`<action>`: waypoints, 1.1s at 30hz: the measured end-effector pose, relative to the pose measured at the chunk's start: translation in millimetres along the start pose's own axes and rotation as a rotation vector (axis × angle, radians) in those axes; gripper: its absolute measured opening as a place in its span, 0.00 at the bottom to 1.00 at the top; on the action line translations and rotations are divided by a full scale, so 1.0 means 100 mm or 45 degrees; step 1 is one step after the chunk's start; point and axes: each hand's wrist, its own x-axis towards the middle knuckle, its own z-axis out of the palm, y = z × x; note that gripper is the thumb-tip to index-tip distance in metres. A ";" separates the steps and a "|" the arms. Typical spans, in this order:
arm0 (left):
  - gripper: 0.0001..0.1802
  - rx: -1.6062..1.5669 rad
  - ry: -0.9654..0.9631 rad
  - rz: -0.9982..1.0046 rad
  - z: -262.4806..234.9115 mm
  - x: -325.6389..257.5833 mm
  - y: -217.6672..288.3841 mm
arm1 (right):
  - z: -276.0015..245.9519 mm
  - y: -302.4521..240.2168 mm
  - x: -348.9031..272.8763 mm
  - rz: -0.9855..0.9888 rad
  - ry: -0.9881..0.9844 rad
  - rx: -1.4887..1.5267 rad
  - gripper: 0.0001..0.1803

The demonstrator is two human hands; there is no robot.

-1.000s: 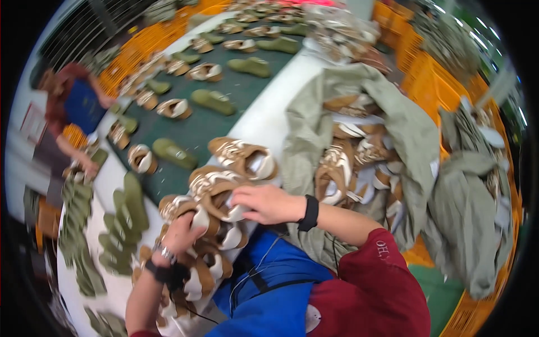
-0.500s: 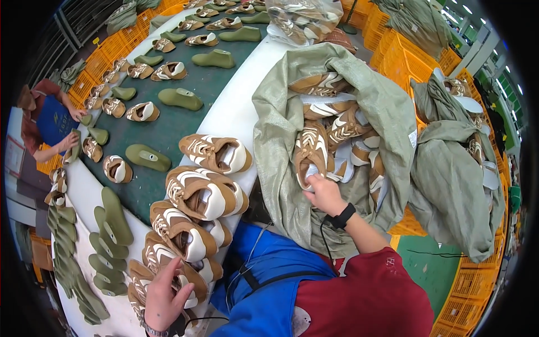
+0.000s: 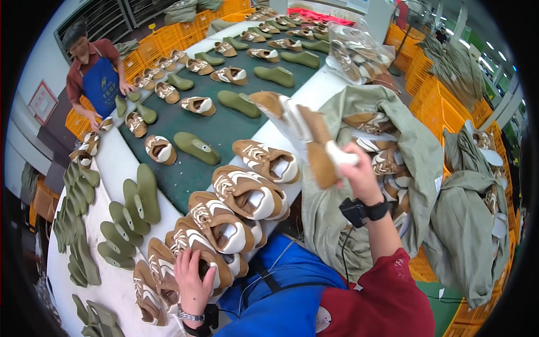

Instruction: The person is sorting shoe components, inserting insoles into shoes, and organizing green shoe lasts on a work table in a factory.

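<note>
Right fingers (image 3: 356, 153): closed round the white heel end of a lifted shoe (image 3: 315, 140), your thumb below, above the left rim of the open sack (image 3: 331, 224).
Left fingers (image 3: 188, 263): slightly spread, thumb held apart, touching a near shoe (image 3: 220, 268) well left of the sack; you cannot tell whether they grip it.
Half a second ago: your right fingers were inside the sack, at the heel of a shoe lying there; now they are out with a shoe raised, while your left fingers are at the row as before.
Lifted shoe: brown and white, blurred, running from your right fingers up and leftward, away from the sack; you cannot tell whether it is a single one.
Shoe row (image 3: 202, 216): just left of the sack, heels towards you.
Loose shoes (image 3: 387, 163): piled inside the sack.
Green belt (image 3: 230, 149): left of the sack, beyond the row, carrying shoes and lasts.
Stacked lasts (image 3: 147, 194): far left of the sack.
Co-worker (image 3: 101, 84): farthest left of the sack, hands by lasts.
</note>
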 end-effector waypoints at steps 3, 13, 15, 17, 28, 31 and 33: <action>0.26 -0.083 0.014 -0.069 0.03 -0.05 -0.04 | 0.41 0.20 0.30 -0.290 -0.319 -0.807 0.11; 0.23 -0.113 -0.002 -0.003 0.03 -0.02 -0.03 | -0.21 0.39 0.51 -0.013 -0.195 -1.044 0.15; 0.23 -0.053 -0.005 0.044 0.01 0.00 0.00 | -0.79 0.46 0.70 -0.067 0.296 -1.426 0.14; 0.23 -0.055 -0.008 0.042 0.01 -0.01 -0.01 | -1.45 0.58 0.90 -0.282 0.545 -1.869 0.18; 0.22 -0.009 0.010 0.015 0.10 0.00 -0.05 | -1.88 0.20 1.04 -0.123 0.374 -2.085 0.08; 0.23 -0.125 -0.029 -0.052 0.09 0.02 0.01 | -1.74 -0.37 1.00 -0.367 0.526 -1.303 0.12; 0.23 -0.104 -0.037 -0.030 0.11 0.02 -0.01 | -1.59 -0.53 1.03 -0.438 0.538 -0.982 0.14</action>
